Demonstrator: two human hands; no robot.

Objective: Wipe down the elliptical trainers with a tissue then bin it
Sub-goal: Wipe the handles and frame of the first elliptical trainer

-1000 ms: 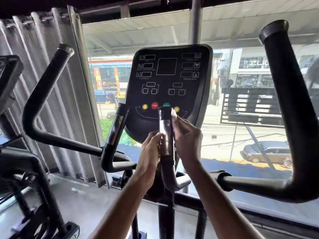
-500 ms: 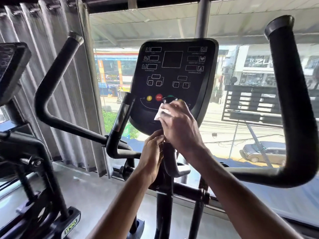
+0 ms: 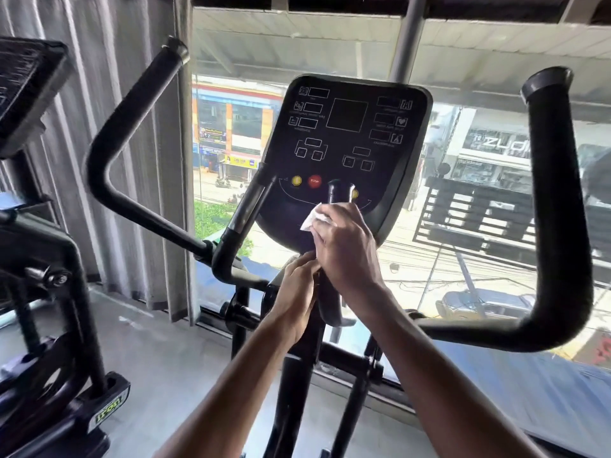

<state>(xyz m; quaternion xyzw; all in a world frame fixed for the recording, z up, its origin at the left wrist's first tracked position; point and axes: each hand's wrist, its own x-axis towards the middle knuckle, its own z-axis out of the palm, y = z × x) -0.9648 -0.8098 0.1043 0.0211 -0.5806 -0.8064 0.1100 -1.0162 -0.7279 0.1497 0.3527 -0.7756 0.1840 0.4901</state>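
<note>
Two hands meet on one short black upright grip [image 3: 340,190] in front of the elliptical's dark, rounded console panel [image 3: 350,127]. The right hand [image 3: 345,251] wraps the grip from the right, its fingers close together and curled round the bar. They press a crumpled white paper tissue [image 3: 316,218] against it. One corner of the tissue sticks out past the fingertips, to their left, and the rest is hidden under the fingers. Just above those fingers the grip's black top stands bare.

The left hand [image 3: 297,292] sits directly below, touching the underside of the right hand. Its fingers lie side by side and bend round the lower part of the same grip. Their tips are out of sight, so how far they close cannot be told.

Up and left of the right fingers are a round red stop button [image 3: 314,181] and a round yellow button [image 3: 296,180] on the console. Further left of both hands a matching second short grip [image 3: 246,206] slants upward. Two long black padded swing handles flank everything – one [image 3: 132,127] far to the left of the fingers, one [image 3: 562,209] far to the right. Grey pleated curtains [image 3: 99,160] and a neighbouring black machine [image 3: 49,292] fill the far left, and a street shows through the window glass [image 3: 463,259] behind the console.
</note>
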